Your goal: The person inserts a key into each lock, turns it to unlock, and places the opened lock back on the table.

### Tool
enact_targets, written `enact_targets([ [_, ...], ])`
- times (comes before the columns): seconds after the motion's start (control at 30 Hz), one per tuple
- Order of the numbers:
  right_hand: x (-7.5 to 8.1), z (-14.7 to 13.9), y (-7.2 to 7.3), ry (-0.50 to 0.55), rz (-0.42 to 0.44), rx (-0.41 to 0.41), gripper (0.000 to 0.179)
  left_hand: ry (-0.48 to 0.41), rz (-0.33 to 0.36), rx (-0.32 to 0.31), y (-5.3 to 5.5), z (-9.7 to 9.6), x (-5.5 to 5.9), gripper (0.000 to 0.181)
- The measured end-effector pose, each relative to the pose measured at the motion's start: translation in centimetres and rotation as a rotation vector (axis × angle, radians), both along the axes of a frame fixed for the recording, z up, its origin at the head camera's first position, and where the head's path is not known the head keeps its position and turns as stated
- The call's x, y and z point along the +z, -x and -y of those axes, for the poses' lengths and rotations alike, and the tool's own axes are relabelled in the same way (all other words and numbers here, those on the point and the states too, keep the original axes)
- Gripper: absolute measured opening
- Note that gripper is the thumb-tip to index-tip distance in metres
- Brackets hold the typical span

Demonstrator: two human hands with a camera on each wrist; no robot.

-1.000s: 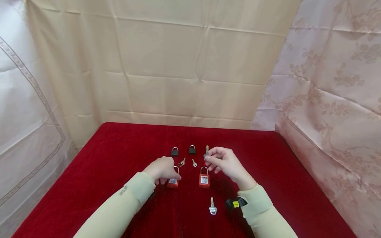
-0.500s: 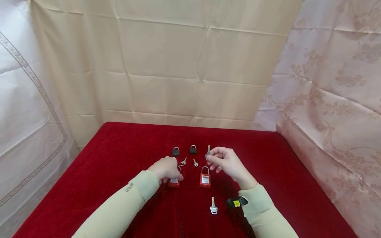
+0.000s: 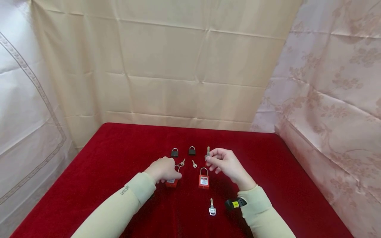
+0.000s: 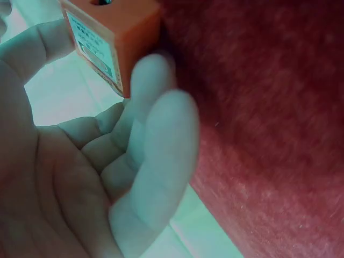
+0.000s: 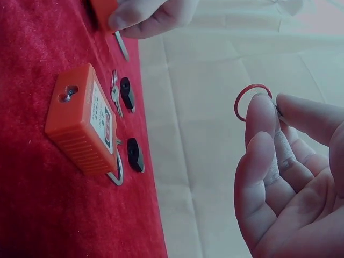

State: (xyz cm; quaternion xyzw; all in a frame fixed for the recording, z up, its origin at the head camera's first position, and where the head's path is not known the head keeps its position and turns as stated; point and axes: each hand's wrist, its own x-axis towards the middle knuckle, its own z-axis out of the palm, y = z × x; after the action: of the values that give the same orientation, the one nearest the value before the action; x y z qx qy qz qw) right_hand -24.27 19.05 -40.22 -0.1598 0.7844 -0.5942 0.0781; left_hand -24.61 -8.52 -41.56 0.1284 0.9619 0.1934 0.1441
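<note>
My left hand (image 3: pixel 162 170) grips the left red padlock (image 3: pixel 172 183) by its sides, thumb on the right. Part of its label is hidden by the hand. In the left wrist view the padlock (image 4: pixel 129 32) shows a keyhole end and a white label. My right hand (image 3: pixel 224 162) pinches a key (image 3: pixel 207 153) between thumb and fingertips, blade pointing up. A red ring (image 5: pixel 237 105) hangs at those fingertips in the right wrist view; the key is mostly hidden there. A second red padlock (image 3: pixel 203 181) lies between the hands, shackle away from me.
Two small black padlocks (image 3: pixel 174 152) (image 3: pixel 192 151) lie at the back. In front of them are two small keys (image 3: pixel 183 162) (image 3: pixel 194 163); the left one has a ring. A larger silver key (image 3: pixel 212 210) lies nearer on the red cloth (image 3: pixel 125 142). Curtains (image 3: pixel 190 66) surround the table.
The padlock in my left hand has tilted a little and shifted slightly left, away from the other red one. My right hand stays almost still with its key.
</note>
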Motion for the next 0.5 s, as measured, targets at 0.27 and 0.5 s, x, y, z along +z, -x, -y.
enact_targets([
  [0.27,1.1,0.6,-0.6,0.011,-0.034,0.024,0.02,-0.209,-0.037,0.013,1.3,1.5,1.8,0.034],
  [0.5,2.3,1.2,-1.2,0.031,-0.084,0.036,0.016,-0.355,-0.106,0.05,2.1,2.3,3.6,0.017],
])
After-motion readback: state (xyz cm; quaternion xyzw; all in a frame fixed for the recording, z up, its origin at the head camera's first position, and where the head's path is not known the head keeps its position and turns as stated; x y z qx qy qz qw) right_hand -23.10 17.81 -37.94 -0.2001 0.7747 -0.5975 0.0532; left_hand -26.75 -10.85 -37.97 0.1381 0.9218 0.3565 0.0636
